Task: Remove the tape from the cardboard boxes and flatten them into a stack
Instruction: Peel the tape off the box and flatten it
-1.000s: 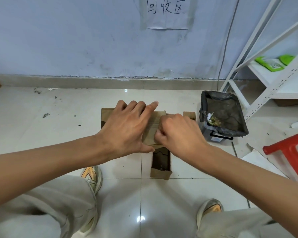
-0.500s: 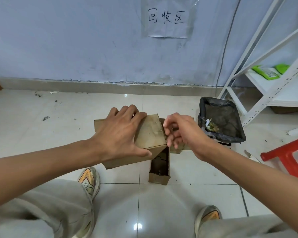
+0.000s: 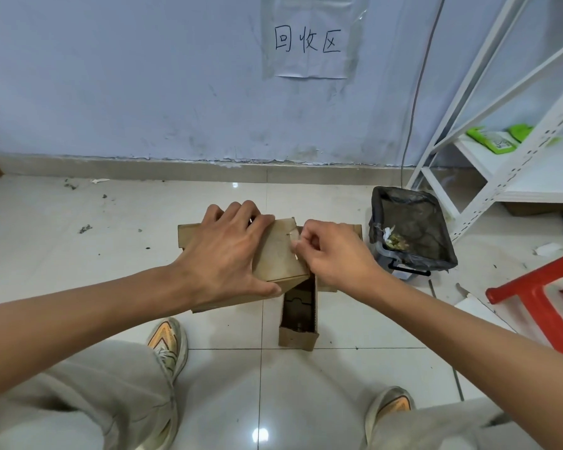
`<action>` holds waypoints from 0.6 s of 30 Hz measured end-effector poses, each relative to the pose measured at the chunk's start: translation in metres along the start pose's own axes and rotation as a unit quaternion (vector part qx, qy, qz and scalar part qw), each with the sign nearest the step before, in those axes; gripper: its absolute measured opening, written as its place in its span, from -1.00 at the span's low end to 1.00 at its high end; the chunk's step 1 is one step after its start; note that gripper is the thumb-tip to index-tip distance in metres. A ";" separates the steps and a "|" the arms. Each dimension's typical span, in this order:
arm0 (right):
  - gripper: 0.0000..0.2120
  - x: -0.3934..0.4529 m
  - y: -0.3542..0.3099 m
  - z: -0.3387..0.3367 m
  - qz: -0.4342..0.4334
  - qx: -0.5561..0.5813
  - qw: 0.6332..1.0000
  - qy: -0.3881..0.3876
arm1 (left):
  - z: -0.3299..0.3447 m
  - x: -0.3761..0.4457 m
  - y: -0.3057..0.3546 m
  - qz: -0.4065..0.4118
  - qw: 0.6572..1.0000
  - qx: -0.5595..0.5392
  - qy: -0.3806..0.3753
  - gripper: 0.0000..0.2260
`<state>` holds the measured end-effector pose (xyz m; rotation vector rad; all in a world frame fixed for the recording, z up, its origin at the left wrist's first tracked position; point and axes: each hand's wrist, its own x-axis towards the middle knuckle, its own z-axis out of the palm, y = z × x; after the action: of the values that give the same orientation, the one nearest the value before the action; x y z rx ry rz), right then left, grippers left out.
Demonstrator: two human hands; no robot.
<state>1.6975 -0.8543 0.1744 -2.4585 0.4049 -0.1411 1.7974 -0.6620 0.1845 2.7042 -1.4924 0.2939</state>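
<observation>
We can read one sign: a sheet of paper [image 3: 309, 40] taped to the wall [image 3: 143, 76], with three handwritten characters in black, 回收区. On the white shelf [image 3: 533, 170] at the right lie green packets [image 3: 493, 141] with some print on them, but we cannot make it out. We find no readable marks on the cardboard.
</observation>
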 end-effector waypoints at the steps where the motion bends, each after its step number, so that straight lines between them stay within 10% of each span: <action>1: -0.76 -0.001 0.002 -0.003 0.046 0.137 0.989 -0.032 | 0.000 -0.002 -0.002 -0.010 1.000 -0.005 -0.011 0.03; 6: -0.78 -0.011 0.011 -0.014 0.170 0.586 0.783 -0.118 | 0.001 -0.010 -0.009 -0.049 0.994 -0.094 -0.038 0.08; 18: -0.68 -0.018 0.010 -0.014 0.120 0.656 0.738 -0.102 | -0.010 -0.015 -0.011 -0.027 0.980 -0.185 -0.071 0.01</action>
<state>1.6748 -0.8637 0.1790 -0.9795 0.3310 -0.0138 1.7974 -0.6421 0.1918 2.5012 -1.3408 -0.1693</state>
